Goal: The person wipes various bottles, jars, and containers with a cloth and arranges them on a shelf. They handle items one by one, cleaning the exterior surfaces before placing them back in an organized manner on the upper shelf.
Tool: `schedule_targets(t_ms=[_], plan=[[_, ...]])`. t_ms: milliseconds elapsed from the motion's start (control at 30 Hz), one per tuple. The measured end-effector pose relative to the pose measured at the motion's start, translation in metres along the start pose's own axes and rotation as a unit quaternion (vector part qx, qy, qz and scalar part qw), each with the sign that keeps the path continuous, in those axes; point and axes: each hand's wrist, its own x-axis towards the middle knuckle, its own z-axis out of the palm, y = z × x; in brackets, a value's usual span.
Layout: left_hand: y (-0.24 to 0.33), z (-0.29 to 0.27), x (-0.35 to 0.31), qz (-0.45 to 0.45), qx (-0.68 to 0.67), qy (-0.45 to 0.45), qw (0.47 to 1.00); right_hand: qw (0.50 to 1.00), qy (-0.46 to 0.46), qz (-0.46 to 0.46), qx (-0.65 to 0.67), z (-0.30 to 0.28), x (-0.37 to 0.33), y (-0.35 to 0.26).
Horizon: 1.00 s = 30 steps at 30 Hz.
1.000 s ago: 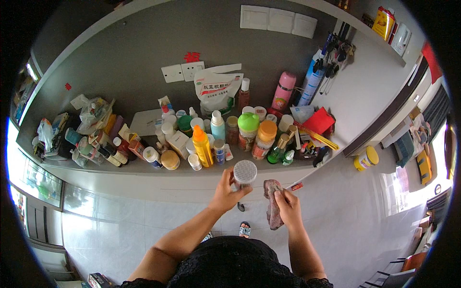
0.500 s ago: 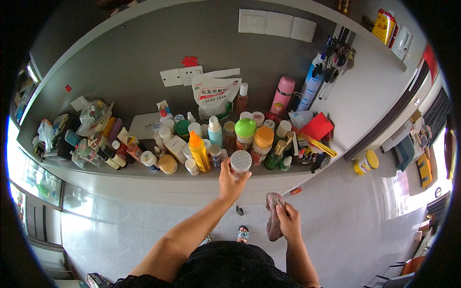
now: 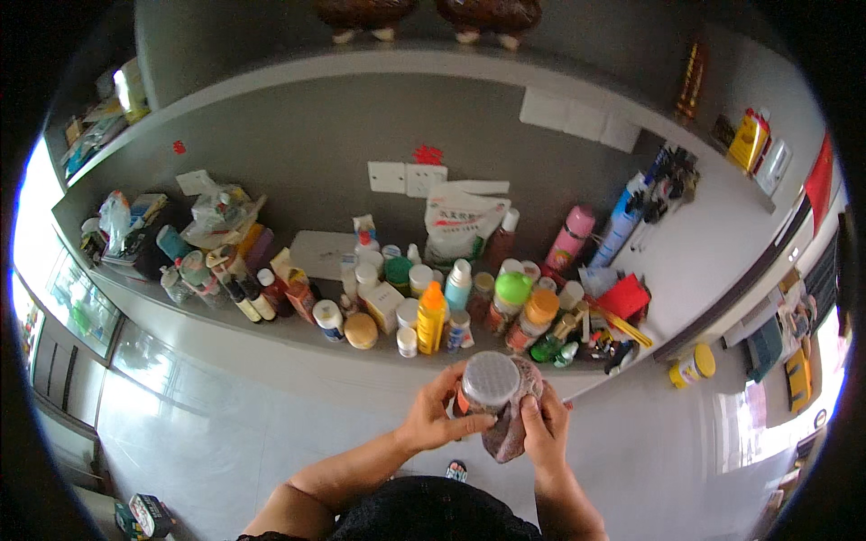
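Out front of cluttered shelf (image 3: 289,339), my left hand (image 3: 435,419) grips lidded jar (image 3: 491,379); my right hand (image 3: 545,428) pinches cloth (image 3: 510,439) against jar's side. Could slip if cloth pushes harder than left grip.

grey shelf (image 3: 281,335): yellow bottle (image 3: 431,323), white pouch (image 3: 462,233), pink flask (image 3: 570,238).
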Motion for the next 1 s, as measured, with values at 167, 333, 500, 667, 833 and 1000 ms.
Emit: schedule_targets(t_ms=[167,333,500,667,833,1000], plan=[[0.062,-0.033,-0.016,0.095,-0.042,-0.005,0.995,0.998,-0.050,0.016,-0.045,0.039,0.002,-0.011],[0.169,-0.093,-0.006,0.205,-0.020,0.041,0.978,0.998,-0.051,0.047,0.001,0.064,-0.001,-0.032],[0.258,-0.119,0.018,0.348,0.092,0.074,0.930,0.998,-0.019,-0.009,0.061,0.085,0.001,-0.074],[0.333,-0.130,0.037,0.391,0.130,0.095,0.906,0.987,0.007,-0.131,0.089,0.110,0.014,-0.114],[0.362,-0.144,0.059,0.413,0.175,0.145,0.882,0.967,0.034,-0.251,0.038,0.118,0.064,-0.183],[0.384,-0.158,0.098,0.414,0.238,0.246,0.844,0.938,-0.033,-0.334,-0.084,0.151,0.137,-0.303]])
